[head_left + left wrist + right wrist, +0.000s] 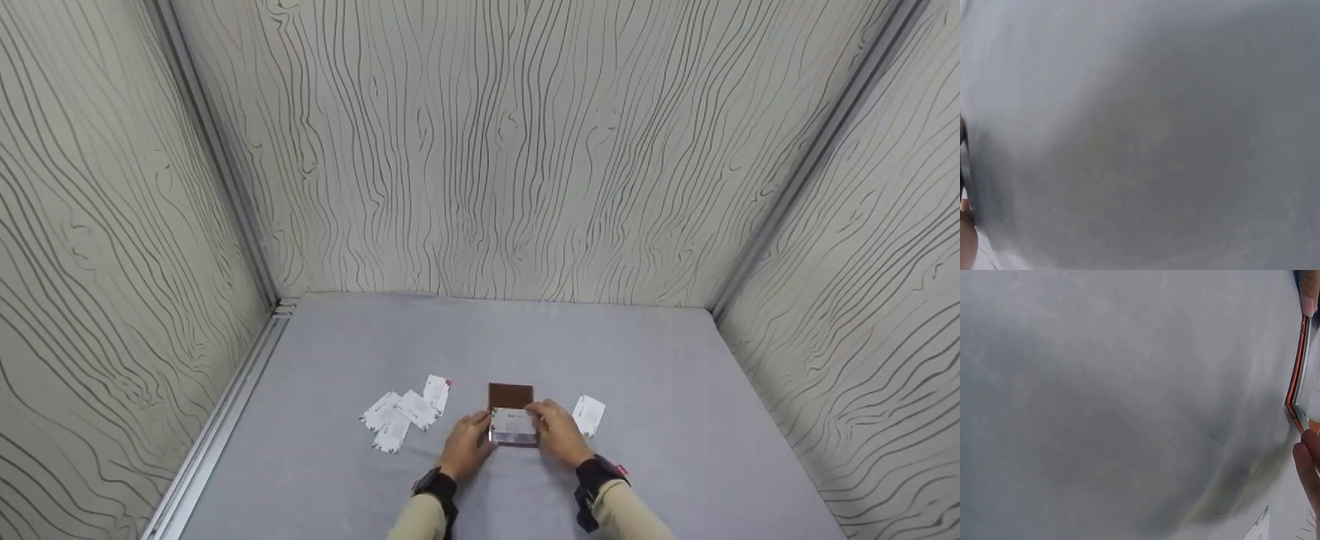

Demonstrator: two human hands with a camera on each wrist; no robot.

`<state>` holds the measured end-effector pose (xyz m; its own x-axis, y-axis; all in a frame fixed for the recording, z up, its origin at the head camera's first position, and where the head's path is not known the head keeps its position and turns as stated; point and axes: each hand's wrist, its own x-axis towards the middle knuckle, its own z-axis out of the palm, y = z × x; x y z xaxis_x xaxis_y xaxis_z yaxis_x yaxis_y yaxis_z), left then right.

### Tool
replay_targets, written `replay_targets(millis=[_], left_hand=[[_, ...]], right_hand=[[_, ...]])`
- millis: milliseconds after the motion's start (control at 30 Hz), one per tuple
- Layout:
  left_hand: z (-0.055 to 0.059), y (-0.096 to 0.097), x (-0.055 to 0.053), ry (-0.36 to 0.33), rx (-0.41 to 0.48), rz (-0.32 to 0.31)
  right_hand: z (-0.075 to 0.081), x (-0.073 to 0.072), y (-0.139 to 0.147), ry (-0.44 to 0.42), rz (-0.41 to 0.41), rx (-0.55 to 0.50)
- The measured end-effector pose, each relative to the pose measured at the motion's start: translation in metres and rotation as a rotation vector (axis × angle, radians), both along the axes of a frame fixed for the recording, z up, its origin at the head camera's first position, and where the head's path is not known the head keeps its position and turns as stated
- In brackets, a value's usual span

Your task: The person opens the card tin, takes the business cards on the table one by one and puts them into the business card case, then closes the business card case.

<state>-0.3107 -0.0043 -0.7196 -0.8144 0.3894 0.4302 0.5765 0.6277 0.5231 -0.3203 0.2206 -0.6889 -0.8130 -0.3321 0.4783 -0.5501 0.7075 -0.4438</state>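
Observation:
A brown card holder (511, 394) lies opened out on the table, its near half covered by a white printed card (513, 421) and a shiny clear strip. My left hand (466, 445) grips the holder's left edge, thumb at the near corner. On the other side, my right hand (561, 435) pinches the card's right end over the holder. The right wrist view shows the holder's reddish-brown edge (1297, 371) with fingertips (1310, 458) at its corner. Only slivers of fingers (967, 236) appear in the left wrist view.
Several white cards (416, 409) lie overlapping left of the holder. Another white card (589, 415) rests just beyond the right hand. Pale grey cloth covers the table (637, 352), and wood-grain patterned panels (480, 150) enclose its back and sides.

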Motion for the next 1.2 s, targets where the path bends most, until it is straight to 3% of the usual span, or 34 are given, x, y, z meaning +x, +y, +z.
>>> replay_targets(millis=[167,300,633,1200], left_hand=[[-0.004,0.000,-0.001,0.018,0.005,0.002],[-0.004,0.001,-0.001,0.011,0.011,0.000],[-0.002,0.002,0.000,-0.043,0.013,0.007],[0.002,0.003,0.000,-0.054,0.014,0.029]], right_hand=[[-0.001,0.002,0.000,-0.128,-0.040,0.023],[-0.002,0.003,0.000,-0.174,-0.056,0.077],[-0.010,0.005,-0.001,-0.078,-0.062,0.131],[-0.012,0.008,-0.008,-0.079,-0.088,0.201]])
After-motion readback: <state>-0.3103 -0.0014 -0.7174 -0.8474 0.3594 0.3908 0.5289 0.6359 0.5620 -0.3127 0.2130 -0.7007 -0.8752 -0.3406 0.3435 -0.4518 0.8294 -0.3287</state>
